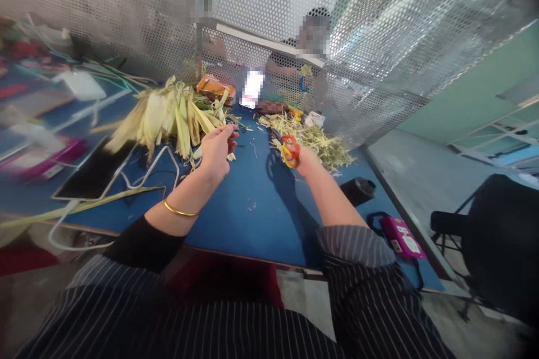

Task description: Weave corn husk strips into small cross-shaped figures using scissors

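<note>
1. Screen (379, 28) of perforated metal stands along the far side, with a person (286, 64) partly visible through it.
2. Table (248, 224), blue-topped, spreads out before the screen and carries everything listed below.
3. Husks (164, 118), pale yellow-green, lie in a large loose bundle left of centre.
4. Shreds (320, 143) of similar pale stuff form a heap right of centre, near the screen.
5. Tablet (96, 171), dark-faced, lies left of the near end of the husks.
6. Cylinder (359, 190), black, lies on its side just beyond the right forearm; a purple box (402, 235) sits nearer the table's right edge.
7. Left hand (216, 151) is beside the husks, its thumb and fingertips drawn together; whether they pinch a thin strand, I cannot tell.
8. Right hand (307, 161) is clamped on the scissors' handles, at the near left edge of the shreds.
9. Phone (252, 88), screen glowing, stands at the back between husks and shreds.
10. Scissors (288, 139), one handle loop red and one yellow, point away and leftward.
11. Bangle (180, 211), gold, circles the left wrist.
</note>
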`<control>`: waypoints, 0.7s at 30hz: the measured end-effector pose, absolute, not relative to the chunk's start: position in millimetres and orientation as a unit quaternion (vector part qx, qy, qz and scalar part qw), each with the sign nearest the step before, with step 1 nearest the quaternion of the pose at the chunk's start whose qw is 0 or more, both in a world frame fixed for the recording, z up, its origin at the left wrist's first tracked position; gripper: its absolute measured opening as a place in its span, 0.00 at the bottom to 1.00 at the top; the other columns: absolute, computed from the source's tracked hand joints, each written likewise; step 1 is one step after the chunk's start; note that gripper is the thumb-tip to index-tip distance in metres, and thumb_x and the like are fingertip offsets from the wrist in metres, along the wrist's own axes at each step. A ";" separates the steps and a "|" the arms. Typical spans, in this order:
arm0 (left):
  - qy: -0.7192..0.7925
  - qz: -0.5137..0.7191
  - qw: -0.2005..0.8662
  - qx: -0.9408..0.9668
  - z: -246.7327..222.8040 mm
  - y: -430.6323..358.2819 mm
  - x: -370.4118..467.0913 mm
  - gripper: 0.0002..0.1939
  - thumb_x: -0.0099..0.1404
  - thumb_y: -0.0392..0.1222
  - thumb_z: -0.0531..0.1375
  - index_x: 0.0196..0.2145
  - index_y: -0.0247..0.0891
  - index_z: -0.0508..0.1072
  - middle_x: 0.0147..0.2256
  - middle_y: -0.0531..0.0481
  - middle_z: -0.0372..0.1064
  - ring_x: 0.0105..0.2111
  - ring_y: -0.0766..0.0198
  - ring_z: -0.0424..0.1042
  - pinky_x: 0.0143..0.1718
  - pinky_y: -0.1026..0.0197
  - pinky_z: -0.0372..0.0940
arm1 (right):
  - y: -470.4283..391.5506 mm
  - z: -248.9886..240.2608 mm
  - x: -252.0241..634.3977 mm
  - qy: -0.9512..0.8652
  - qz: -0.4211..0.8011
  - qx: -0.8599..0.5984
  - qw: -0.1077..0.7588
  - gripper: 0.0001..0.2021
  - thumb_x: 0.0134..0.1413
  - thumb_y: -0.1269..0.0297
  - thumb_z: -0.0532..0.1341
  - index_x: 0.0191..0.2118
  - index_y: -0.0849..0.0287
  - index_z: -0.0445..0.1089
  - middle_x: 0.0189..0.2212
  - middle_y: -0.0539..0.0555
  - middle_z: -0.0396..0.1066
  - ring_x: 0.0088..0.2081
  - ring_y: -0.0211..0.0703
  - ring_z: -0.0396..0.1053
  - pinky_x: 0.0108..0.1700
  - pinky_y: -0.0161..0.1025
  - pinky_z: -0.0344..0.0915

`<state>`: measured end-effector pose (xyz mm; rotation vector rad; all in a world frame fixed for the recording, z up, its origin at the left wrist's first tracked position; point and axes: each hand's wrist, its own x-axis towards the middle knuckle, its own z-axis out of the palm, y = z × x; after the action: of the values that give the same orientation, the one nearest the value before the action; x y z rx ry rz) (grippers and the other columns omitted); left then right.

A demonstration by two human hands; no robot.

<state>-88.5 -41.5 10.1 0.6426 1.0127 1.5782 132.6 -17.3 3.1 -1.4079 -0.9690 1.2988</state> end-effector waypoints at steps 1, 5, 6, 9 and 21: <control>0.424 0.665 0.550 0.276 11.3 -42.7 -88.2 0.04 0.55 0.39 0.62 0.29 0.36 0.75 0.24 0.52 0.68 0.18 0.75 0.60 0.19 0.68 0.53 | -24.7 7.0 141.7 -0.400 0.543 -0.574 0.463 0.01 0.43 0.72 0.59 0.27 0.64 0.66 0.14 0.48 0.63 0.14 0.28 0.53 0.13 0.24 0.46; 0.413 0.660 0.560 0.283 13.6 -46.0 -86.7 0.04 0.55 0.39 0.62 0.28 0.36 0.75 0.23 0.53 0.68 0.18 0.75 0.60 0.19 0.68 0.53 | -72.4 20.9 170.1 -0.462 0.548 -0.567 0.406 0.13 0.40 0.67 0.64 0.35 0.66 0.72 0.15 0.49 0.65 0.14 0.30 0.54 0.13 0.27 0.44; 0.412 0.658 0.564 0.281 13.1 -46.2 -86.2 0.03 0.55 0.38 0.62 0.28 0.36 0.75 0.23 0.53 0.68 0.18 0.75 0.60 0.19 0.68 0.52 | -86.6 23.2 175.1 -0.484 0.520 -0.587 0.388 0.16 0.40 0.65 0.64 0.38 0.67 0.72 0.15 0.48 0.65 0.14 0.31 0.54 0.13 0.28 0.44; 0.411 0.648 0.577 0.280 10.7 -46.4 -84.7 0.03 0.55 0.37 0.63 0.28 0.36 0.76 0.24 0.52 0.68 0.18 0.75 0.60 0.18 0.68 0.51 | -132.2 26.2 189.0 -0.539 0.399 -0.671 0.316 0.22 0.41 0.63 0.63 0.46 0.63 0.72 0.21 0.51 0.72 0.16 0.34 0.60 0.16 0.31 0.53; 0.410 0.587 0.629 0.302 17.8 -61.8 -72.4 0.04 0.55 0.37 0.62 0.28 0.35 0.77 0.23 0.51 0.67 0.19 0.74 0.60 0.17 0.70 0.54 | -293.0 3.3 255.2 -0.596 0.000 -0.803 0.013 0.31 0.50 0.53 0.56 0.61 0.50 0.57 0.53 0.58 0.67 0.44 0.53 0.72 0.40 0.43 0.69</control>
<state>-72.4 -61.8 17.8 0.6912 0.9398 1.3442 255.2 -293.0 3.3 -2.5014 -1.8586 -0.0011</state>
